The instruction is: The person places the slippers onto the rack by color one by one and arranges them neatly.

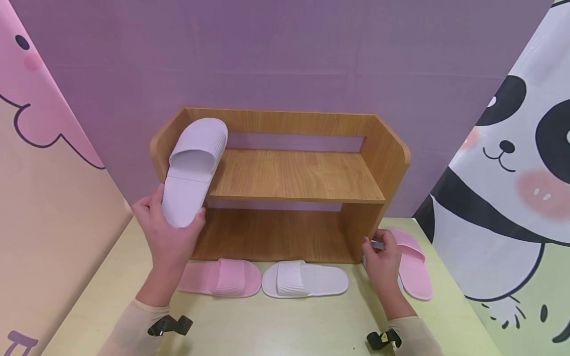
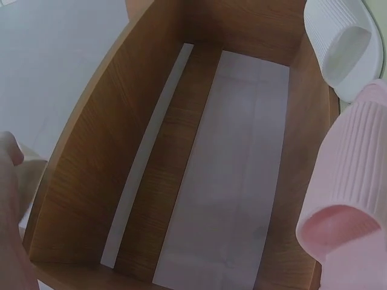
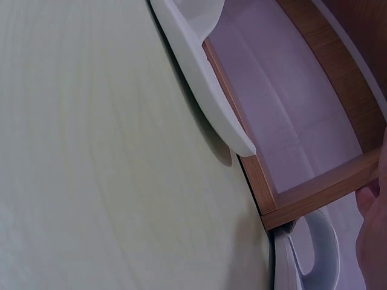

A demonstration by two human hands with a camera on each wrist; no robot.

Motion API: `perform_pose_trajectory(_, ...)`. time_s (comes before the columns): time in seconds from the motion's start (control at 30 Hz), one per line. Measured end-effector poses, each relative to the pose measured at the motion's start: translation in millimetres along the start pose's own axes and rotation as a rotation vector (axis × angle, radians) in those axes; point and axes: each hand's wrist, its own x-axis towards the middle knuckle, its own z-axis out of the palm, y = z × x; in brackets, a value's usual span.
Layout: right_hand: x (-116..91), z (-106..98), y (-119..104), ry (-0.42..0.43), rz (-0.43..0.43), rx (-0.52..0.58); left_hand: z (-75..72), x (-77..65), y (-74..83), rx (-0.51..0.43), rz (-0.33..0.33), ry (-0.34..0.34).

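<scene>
My left hand (image 1: 166, 235) grips a pale lilac-white slipper (image 1: 184, 198) by its heel end, thumb on one edge and fingers on the other. Its toe tilts up over the left end of a wooden two-tier shelf (image 1: 294, 173). Part of that hand (image 2: 12, 223) shows at the left wrist view's edge. At the shelf's lower right front, my right hand (image 1: 384, 259) pinches the side panel's edge. Below the panel in the right wrist view, a whitish slipper (image 3: 329, 248) stands close to this hand (image 3: 372, 235); the head view mostly hides it.
Before the shelf lie a pink slipper (image 1: 231, 278) and a white slipper (image 1: 307, 279), end to end on the pale table (image 1: 267, 326). Another pink slipper (image 1: 414, 267) lies right of the shelf. A purple backdrop (image 1: 285, 54) rises behind; a panda-print panel (image 1: 503, 198) stands right.
</scene>
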Motion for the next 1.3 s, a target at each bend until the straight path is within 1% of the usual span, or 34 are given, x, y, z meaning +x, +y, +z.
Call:
perform_pose_trajectory(0.1,0,0,1,-0.007,0.003,0.005,0.7,0.8,1.6,0.023,0.006,-0.003)
perform_pose_trajectory(0.27,0,0,5,-0.004,0.001,0.001,1.0,3.6,4.0,0.081,0.013,-0.024)
perform_pose_trajectory(0.43,1,0,4,-0.001,-0.001,0.009,0.7,7.0,8.5,0.146,0.018,-0.036)
perform_pose_trajectory(0.53,1,1,4,-0.004,-0.002,0.017,0.3,9.7,15.1,0.189,-0.007,-0.045)
perform_pose_trajectory(0.57,1,1,4,-0.004,0.000,0.017,0.5,10.6,17.7,0.200,-0.025,-0.051)
perform_pose_trajectory(0.7,1,1,2,0.007,-0.003,0.014,2.0,12.7,25.3,0.217,-0.080,-0.061)
perform_pose_trajectory(0.93,-2,5,-12,0.041,-0.011,0.006,8.1,10.2,30.1,0.210,-0.106,-0.063)
perform_pose_trajectory(1.03,-3,5,-14,0.048,-0.016,0.009,10.3,10.7,32.2,0.212,-0.121,-0.069)
perform_pose_trajectory(1.3,-1,2,2,0.016,0.001,0.012,15.1,14.5,38.6,0.231,-0.160,-0.091)
